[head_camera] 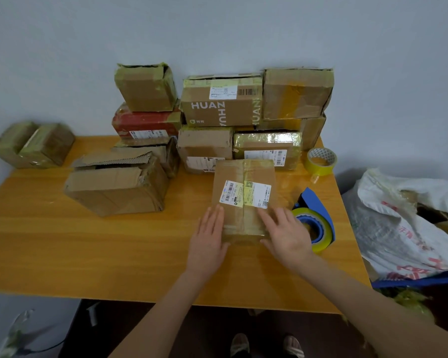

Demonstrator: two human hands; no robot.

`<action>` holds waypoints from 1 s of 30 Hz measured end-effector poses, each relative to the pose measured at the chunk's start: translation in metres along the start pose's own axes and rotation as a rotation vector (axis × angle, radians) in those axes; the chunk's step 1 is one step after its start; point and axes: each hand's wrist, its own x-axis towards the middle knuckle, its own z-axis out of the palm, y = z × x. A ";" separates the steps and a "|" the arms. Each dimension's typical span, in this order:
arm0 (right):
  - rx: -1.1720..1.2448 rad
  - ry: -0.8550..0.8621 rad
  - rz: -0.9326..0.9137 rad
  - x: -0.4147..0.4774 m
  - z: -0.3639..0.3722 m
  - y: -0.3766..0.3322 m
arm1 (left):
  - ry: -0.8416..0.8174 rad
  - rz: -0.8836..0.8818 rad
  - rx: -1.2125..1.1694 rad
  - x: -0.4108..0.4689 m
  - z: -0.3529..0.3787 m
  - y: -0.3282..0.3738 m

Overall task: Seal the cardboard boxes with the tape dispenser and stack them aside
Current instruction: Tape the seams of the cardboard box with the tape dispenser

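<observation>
1. The cardboard box (243,200) lies on the tabletop (62,241) before the person, tape running along its centre seam
2. The left hand (210,233) and right hand (286,232) lie flat, fingers straight, on its near end either side of the seam, gripping nothing, likely smoothing the tape
3. The tape dispenser (313,220) rests just right of the box, within reach
4. Stacked boxes (221,102) stand behind

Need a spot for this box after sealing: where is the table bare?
Bare: the table front left, bordered by the torn open box, the left hand and the near edge. Crowded: stacked boxes at the back, tape dispenser and tape roll at right.
</observation>
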 end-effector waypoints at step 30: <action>0.447 -0.057 -0.057 -0.003 -0.031 -0.027 | -0.343 -0.122 0.193 0.015 -0.019 0.000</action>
